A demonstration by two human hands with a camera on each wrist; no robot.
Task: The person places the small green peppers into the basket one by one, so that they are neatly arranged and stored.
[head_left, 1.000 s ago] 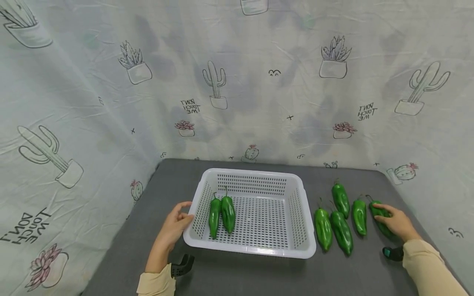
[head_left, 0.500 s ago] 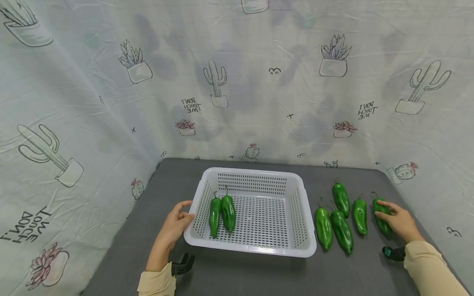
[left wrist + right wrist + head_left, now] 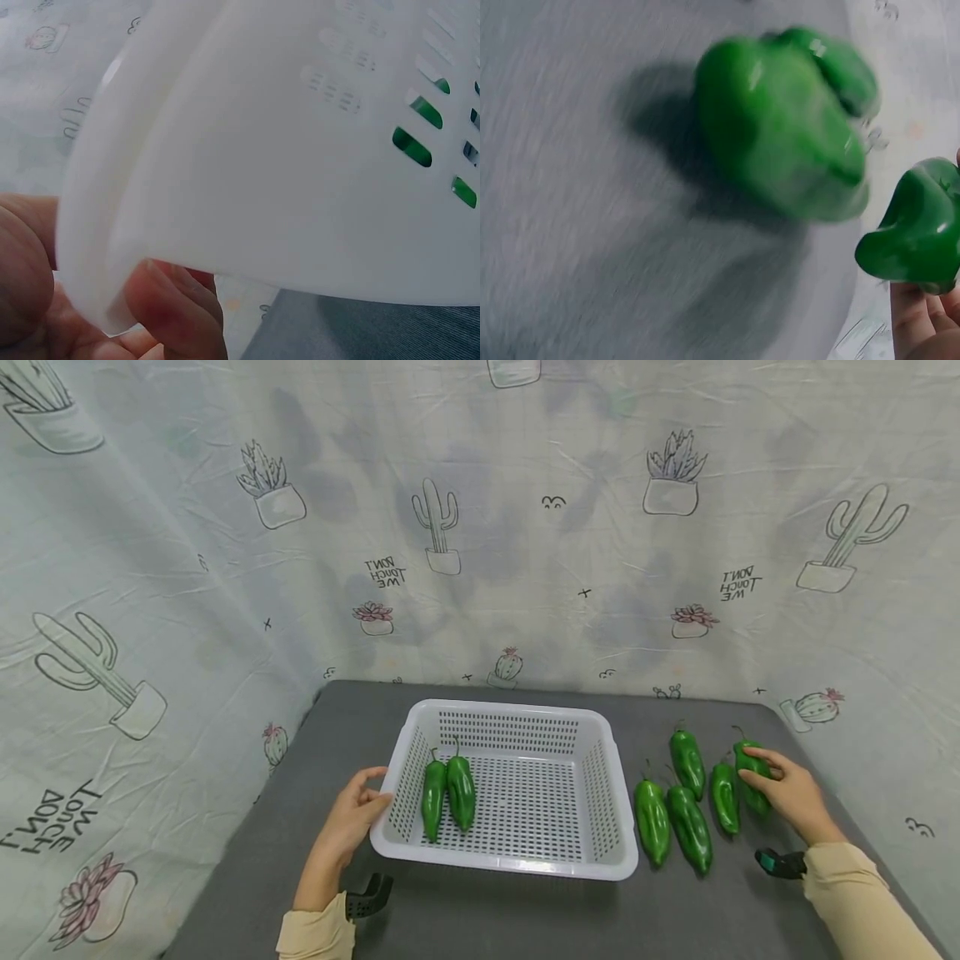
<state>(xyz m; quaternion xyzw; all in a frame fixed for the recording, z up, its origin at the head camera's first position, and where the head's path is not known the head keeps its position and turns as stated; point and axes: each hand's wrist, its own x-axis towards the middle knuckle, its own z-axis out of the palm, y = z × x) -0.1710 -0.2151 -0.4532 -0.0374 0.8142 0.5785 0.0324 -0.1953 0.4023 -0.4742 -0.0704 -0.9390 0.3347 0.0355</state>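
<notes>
At the left end of a white perforated plastic basket (image 3: 502,865), my left hand (image 3: 356,814) grips the rim. The left wrist view shows the fingers (image 3: 176,307) curled under that rim. Two green peppers (image 3: 461,793) lie side by side in the basket's left part. On the right, my right hand (image 3: 795,797) holds another green pepper (image 3: 754,802) between thumb and fingers. In the right wrist view this held pepper (image 3: 919,229) appears raised off the table. Just left of it lies a pepper (image 3: 724,797) on the table.
More green peppers lie between the basket and the right hand: one at the back (image 3: 687,760), one beside the basket (image 3: 652,822) and one near the front (image 3: 690,831). The dark grey table (image 3: 525,918) meets a printed cloth backdrop (image 3: 480,527) behind and at both sides.
The right hand first shifted the pepper slightly right, then moved it up and left, closer to the other peppers. The left hand and the basket have stayed in place.
</notes>
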